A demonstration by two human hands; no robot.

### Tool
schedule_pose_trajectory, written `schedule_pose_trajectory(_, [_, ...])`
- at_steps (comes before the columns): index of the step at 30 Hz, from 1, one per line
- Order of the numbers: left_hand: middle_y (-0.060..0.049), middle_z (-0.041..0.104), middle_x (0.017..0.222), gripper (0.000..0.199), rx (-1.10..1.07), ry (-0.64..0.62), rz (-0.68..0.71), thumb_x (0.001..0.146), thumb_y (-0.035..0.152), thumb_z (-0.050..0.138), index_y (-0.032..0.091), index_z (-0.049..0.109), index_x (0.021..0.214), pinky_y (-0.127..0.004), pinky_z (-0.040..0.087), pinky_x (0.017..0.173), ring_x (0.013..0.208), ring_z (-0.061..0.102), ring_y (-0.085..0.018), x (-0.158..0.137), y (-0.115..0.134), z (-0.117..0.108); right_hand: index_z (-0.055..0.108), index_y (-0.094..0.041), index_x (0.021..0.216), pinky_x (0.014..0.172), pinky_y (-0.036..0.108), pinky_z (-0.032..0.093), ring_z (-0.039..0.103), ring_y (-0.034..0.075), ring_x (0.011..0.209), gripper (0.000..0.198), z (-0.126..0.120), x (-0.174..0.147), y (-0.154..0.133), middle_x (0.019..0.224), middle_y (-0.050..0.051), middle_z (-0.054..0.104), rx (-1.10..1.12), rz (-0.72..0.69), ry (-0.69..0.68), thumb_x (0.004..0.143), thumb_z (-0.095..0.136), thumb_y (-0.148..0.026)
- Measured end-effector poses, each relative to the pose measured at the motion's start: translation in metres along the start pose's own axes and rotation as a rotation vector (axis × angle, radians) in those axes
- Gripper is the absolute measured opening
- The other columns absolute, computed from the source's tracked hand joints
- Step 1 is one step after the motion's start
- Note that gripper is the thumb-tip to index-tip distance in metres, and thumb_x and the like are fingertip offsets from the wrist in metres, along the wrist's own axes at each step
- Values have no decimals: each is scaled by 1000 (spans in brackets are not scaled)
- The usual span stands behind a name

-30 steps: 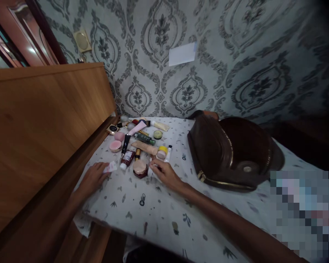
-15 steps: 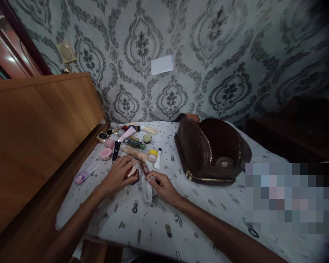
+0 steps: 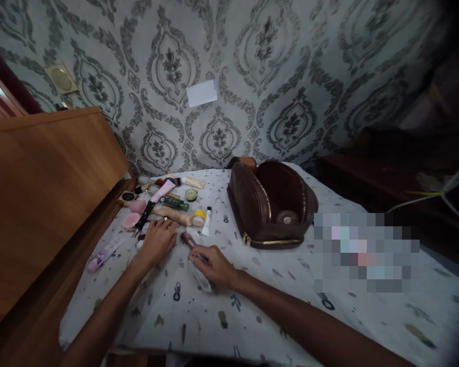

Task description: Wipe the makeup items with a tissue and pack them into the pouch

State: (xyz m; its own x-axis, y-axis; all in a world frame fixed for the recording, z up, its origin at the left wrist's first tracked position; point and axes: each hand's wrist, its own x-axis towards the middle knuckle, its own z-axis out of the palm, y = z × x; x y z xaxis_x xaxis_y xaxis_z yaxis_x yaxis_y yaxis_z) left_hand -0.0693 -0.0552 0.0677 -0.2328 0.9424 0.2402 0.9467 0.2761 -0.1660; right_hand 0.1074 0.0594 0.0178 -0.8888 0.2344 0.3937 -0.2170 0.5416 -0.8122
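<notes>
My right hand (image 3: pixel 216 267) is closed around a slim makeup brush (image 3: pixel 186 238) with a brown head, which points away to the left. Crumpled see-through plastic (image 3: pixel 201 280) lies under that hand. My left hand (image 3: pixel 160 239) rests palm down among the cosmetics, its fingers loosely stretched and partly hidden. Beside it lies a small dark brown bottle (image 3: pixel 144 230) with a pale cap. Just beyond the fingers are a beige tube (image 3: pixel 174 215), a black tube (image 3: pixel 141 219) and a green bottle (image 3: pixel 174 204). A yellow-lidded jar (image 3: pixel 199 218) and a white tube (image 3: pixel 207 223) sit farther right.
An unzipped brown bag (image 3: pixel 268 209) stands on the patterned cloth (image 3: pixel 222 326). A pink compact (image 3: pixel 131 221) and a pink-purple packet (image 3: pixel 104 255) lie left. A wooden panel (image 3: pixel 49 178) borders the left side. The wallpapered wall (image 3: pixel 218 51) is behind.
My left hand has moved left with the brown bottle, which now lies beside its fingers. My right hand has turned the brush outward. The whole view has swung to the right.
</notes>
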Motion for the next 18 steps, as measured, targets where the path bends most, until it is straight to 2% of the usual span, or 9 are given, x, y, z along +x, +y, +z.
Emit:
schedule_pose_trajectory(2, [-10, 65, 113, 29, -112, 28, 61, 96, 25, 46, 21, 61, 120, -44, 44, 92, 107, 57, -28, 11, 10, -5, 67, -18, 84, 57, 22, 37, 49, 11, 54, 19, 2, -2, 0, 63, -2, 60, -94, -82, -72, 90, 50, -25])
schedule_pose_trajectory(4, [-9, 62, 122, 33, -225, 29, 197, 97, 30, 46, 24, 58, 127, -43, 43, 98, 112, 54, -26, 23, 20, -6, 68, -19, 86, 60, 22, 38, 54, 13, 56, 19, 5, -3, 1, 65, 0, 64, -206, -174, -121, 90, 50, -23])
schedule_pose_trajectory(6, [-9, 59, 128, 36, -277, -5, 341, 96, 33, 51, 26, 57, 131, -44, 40, 104, 122, 50, -26, 37, 31, -2, 68, -19, 87, 59, 23, 38, 56, 14, 58, 18, 7, -4, 2, 64, 1, 65, -312, -233, -147, 90, 50, -23])
schedule_pose_trajectory(8, [-9, 56, 133, 36, -244, -51, 390, 93, 32, 57, 28, 58, 129, -50, 37, 108, 131, 44, -29, 49, 39, 6, 68, -20, 86, 59, 24, 38, 58, 15, 58, 17, 7, -5, 2, 64, 1, 66, -377, -253, -150, 90, 52, -22])
schedule_pose_trajectory(10, [-9, 54, 140, 36, -169, -83, 336, 91, 25, 59, 31, 60, 127, -59, 34, 109, 137, 40, -33, 59, 42, 16, 68, -19, 87, 58, 24, 38, 59, 15, 58, 15, 6, -5, 2, 64, 1, 67, -403, -259, -156, 89, 53, -21])
schedule_pose_trajectory(13, [-12, 51, 144, 39, -86, -63, 176, 92, 19, 52, 31, 59, 129, -68, 32, 106, 137, 41, -37, 70, 37, 27, 68, -20, 87, 58, 23, 38, 59, 14, 57, 15, 4, -5, 1, 63, -1, 68, -414, -251, -175, 90, 54, -22])
schedule_pose_trajectory(15, [-14, 52, 143, 39, -73, -9, 105, 95, 21, 47, 28, 57, 132, -65, 35, 105, 135, 44, -37, 72, 30, 29, 69, -20, 88, 58, 22, 39, 59, 14, 57, 16, 3, -5, -1, 63, -1, 68, -410, -223, -180, 90, 53, -23])
schedule_pose_trajectory(18, [-15, 53, 141, 39, -113, 101, 101, 97, 27, 42, 24, 55, 134, -54, 41, 105, 133, 46, -32, 63, 24, 28, 70, -21, 90, 61, 21, 42, 61, 13, 60, 15, 2, -4, -4, 67, -2, 69, -359, -135, -186, 90, 55, -24])
